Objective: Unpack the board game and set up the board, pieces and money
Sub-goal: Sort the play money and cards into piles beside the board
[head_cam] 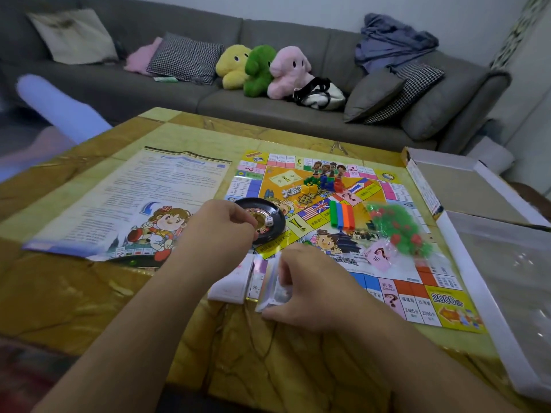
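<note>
The colourful game board [417,278] lies flat on the table. On it sit a black spinner dish [274,222] with a white die, a row of coloured sticks [342,215], small plastic pawns [322,181] and a clear bag of green and red houses [396,228]. My right hand [310,290] grips a clear-wrapped stack of paper money [272,290] at the board's near edge. My left hand [223,231] hovers curled beside the dish, above a white-pink bundle of notes [231,284]. What its fingertips pinch is blurred.
A printed rules sheet [134,201] lies left of the board. The open white game box [489,239] and its lid stand at the right table edge. Behind the yellow table [74,293] runs a grey sofa [179,93] with cushions and plush toys.
</note>
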Tool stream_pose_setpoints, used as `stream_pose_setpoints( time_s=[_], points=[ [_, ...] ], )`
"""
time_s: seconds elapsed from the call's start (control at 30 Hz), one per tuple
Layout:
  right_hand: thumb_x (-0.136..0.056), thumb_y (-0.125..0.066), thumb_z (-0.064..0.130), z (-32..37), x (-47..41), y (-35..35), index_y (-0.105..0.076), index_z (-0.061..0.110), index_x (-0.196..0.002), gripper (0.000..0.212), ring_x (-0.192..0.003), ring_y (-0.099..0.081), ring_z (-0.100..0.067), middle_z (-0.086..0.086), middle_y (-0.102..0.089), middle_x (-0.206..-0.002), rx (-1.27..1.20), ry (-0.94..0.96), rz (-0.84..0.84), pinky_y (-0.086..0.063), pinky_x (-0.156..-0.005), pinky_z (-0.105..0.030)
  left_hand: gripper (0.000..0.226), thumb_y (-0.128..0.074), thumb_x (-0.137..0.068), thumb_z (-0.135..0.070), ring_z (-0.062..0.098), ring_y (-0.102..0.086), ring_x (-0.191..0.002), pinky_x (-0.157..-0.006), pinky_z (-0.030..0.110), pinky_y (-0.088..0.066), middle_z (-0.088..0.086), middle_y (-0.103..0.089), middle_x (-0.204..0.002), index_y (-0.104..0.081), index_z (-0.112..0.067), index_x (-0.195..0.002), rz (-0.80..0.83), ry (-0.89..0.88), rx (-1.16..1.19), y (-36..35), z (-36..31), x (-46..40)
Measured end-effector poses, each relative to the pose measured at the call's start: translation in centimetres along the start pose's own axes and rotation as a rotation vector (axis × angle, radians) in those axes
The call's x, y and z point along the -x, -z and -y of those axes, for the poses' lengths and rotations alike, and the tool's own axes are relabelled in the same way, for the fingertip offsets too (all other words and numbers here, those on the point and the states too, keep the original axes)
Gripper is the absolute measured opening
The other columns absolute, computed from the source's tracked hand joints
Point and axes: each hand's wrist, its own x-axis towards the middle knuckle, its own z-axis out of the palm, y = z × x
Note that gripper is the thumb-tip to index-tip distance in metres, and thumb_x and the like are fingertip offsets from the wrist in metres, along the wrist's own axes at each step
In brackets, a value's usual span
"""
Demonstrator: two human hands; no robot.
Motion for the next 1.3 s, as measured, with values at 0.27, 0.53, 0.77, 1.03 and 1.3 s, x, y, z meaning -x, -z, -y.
stream_pose_setpoints(
  time_s=[0.27,0.53,0.77,1.03,1.3],
  points=[
    [-0.071,-0.083,0.068,-2.4,1.5,0.7,-0.049,0.027,-0.085,0.055,-0.08,-0.041,-0.008,0.01,-0.048,-0.091,0.007,-0.032,-0.005,-0.045,-0.07,-0.03,0.022,-0.062,-0.089,-0.009,0.023,-0.072,-0.088,-0.081,0.049,-0.063,0.001,-0.075,-0.087,-0.074,-0.025,-0.08,0.033,-0.016,-0.058,-0.7,0.1,-0.2],
    [-0.071,-0.083,0.067,-2.9,2.2,1.1,-0.049,0.031,-0.092,0.054,-0.093,-0.045,-0.009,0.013,-0.047,-0.102,0.005,-0.044,0.088,-0.05,-0.078,-0.029,0.018,-0.068,-0.09,-0.033,0.017,-0.065,-0.067,-0.057,0.033,-0.056,0.0,-0.068,-0.072,-0.067,-0.018,-0.082,0.003,-0.047,-0.418,-0.5,0.9,-0.3],
    [-0.083,-0.058,0.083,-2.5,2.1,1.8,-0.052,0.027,-0.094,0.057,-0.125,-0.041,-0.011,0.013,-0.047,-0.123,-0.077,-0.044,0.036,-0.046,-0.1,-0.037,0.062,-0.07,-0.082,-0.069,0.021,-0.053,-0.098,-0.079,0.036,-0.049,0.0,-0.05,-0.098,-0.056,-0.017,-0.112,0.166,0.099,-0.885,-2.1,2.3,0.7],
    [-0.094,-0.06,0.062,-3.8,2.3,1.6,-0.055,0.024,-0.087,0.038,-0.123,-0.047,-0.008,0.012,-0.054,-0.113,-0.219,-0.078,-0.205,-0.039,-0.092,-0.029,0.042,-0.081,-0.082,-0.043,0.014,-0.054,-0.08,-0.06,0.028,-0.045,-0.001,-0.055,-0.09,-0.046,-0.021,-0.082,0.192,0.164,-0.734,-2.1,2.4,0.1],
    [-0.097,-0.061,0.054,-4.5,2.6,2.0,-0.056,0.023,-0.085,0.033,-0.126,-0.047,-0.007,0.012,-0.055,-0.116,-0.252,-0.104,-0.227,-0.037,-0.095,-0.03,0.094,-0.078,-0.083,-0.053,0.04,-0.035,-0.141,-0.114,0.046,-0.037,0.023,-0.036,-0.15,-0.032,-0.002,-0.147,0.173,0.267,-0.816,-2.9,3.2,-0.2]
  ],
)
